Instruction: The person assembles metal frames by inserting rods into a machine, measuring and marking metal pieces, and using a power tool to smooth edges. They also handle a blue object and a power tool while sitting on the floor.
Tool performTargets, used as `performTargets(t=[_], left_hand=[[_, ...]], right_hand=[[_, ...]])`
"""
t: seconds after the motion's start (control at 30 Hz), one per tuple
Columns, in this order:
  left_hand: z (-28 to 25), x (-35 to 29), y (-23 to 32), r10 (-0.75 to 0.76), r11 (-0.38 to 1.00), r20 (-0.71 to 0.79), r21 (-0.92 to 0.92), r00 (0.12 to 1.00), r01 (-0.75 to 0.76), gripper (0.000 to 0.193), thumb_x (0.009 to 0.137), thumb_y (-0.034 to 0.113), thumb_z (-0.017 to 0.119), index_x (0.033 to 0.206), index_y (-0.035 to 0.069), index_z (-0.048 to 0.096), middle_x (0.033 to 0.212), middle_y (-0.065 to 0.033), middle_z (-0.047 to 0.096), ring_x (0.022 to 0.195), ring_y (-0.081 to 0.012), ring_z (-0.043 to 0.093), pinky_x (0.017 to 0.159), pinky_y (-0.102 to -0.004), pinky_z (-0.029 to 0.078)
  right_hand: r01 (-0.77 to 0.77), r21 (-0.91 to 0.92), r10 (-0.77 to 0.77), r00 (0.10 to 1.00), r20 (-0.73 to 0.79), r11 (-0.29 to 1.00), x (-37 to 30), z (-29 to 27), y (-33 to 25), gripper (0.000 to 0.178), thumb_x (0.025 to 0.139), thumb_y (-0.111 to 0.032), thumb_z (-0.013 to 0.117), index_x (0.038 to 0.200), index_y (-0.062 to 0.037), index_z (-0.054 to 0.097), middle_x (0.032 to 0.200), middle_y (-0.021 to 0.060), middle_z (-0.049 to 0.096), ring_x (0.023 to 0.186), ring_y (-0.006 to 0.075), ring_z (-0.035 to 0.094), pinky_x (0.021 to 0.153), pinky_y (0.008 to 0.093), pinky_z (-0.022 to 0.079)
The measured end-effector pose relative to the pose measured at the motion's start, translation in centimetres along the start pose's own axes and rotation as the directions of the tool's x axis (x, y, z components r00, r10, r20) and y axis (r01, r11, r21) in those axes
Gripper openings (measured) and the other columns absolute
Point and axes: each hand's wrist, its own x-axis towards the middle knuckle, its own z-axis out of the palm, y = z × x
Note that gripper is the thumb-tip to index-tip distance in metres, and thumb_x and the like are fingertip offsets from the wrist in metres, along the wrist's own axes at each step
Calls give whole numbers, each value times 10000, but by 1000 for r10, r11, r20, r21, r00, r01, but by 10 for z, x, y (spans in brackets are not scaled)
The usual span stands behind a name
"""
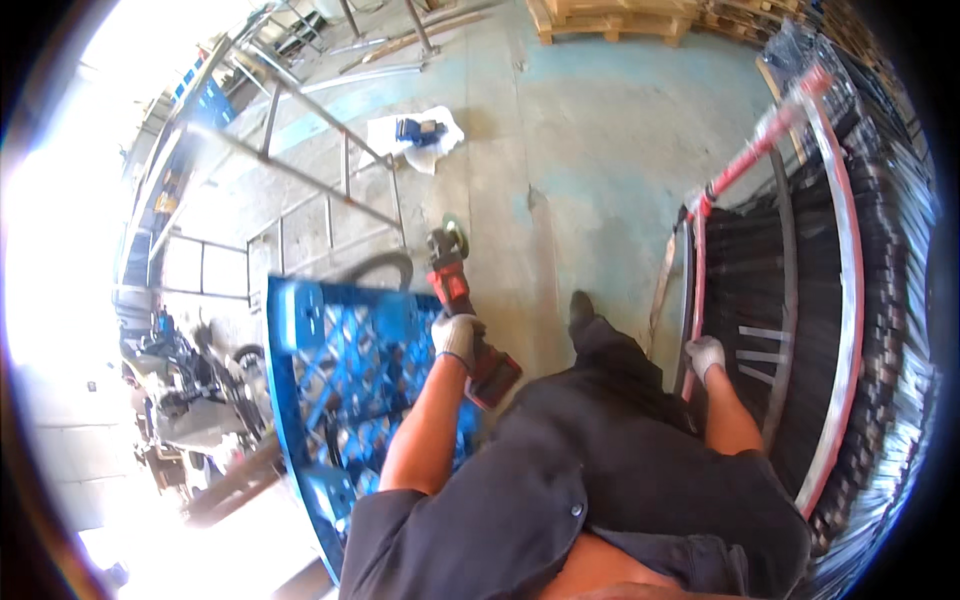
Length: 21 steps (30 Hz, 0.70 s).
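My left hand [457, 337], in a pale glove, is wrapped round the body of a red and black cordless angle grinder [452, 285]. A greenish disc [456, 236] sits at its far end, and the battery end [493, 377] points back toward me. My right hand [705, 354], gloved too, is closed on the near upright of a metal frame [700, 262] with worn red and bare-metal bars. That frame stands on my right against a stack of long dark lengths [830, 260].
A blue plastic pallet [300, 310] stands close on my left, with a metal-tube rack [325, 187] beyond it. On the floor ahead lies a white cloth [440, 118] with a blue object [418, 131]. Wooden pallets [610, 18] are at the back, a motorbike-like machine [190, 375] far left.
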Motion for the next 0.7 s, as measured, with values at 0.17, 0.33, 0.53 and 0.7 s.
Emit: performTargets(t=[0.17,0.33,0.53,0.7], left_hand=[[143,32,102,-374,925,-119,-117,920,361,65,825,-11,637,888,-24,646,792,-195,672,712,-315,681,651,-425,578],[137,177,95,-367,879,34,-315,930,359,81,879,56,620,848,-19,627,804,-160,648,761,-313,643,752,-425,570],[201,283,161,-578,639,-11,-628,816,445,31,897,47,618,912,21,608,887,-150,652,806,-328,631,773,-461,568],[247,343,219,-579,621,-32,-665,814,416,67,933,86,608,893,42,577,838,-127,642,721,-308,625,732,-457,553]], right_hand=[[353,-254,-327,934,142,900,113,-36,-309,317,882,-305,676,878,12,690,713,119,679,600,177,641,596,367,512],[585,-325,-519,810,272,743,174,2,-553,279,920,-298,622,917,-27,690,710,109,679,623,184,629,619,349,509],[503,-290,-422,856,300,814,251,24,-660,299,901,-323,654,925,-31,711,758,114,708,697,191,660,685,369,522],[443,-250,-351,873,339,861,338,37,-698,279,891,-278,697,964,-9,722,772,70,714,684,135,628,678,316,516]])
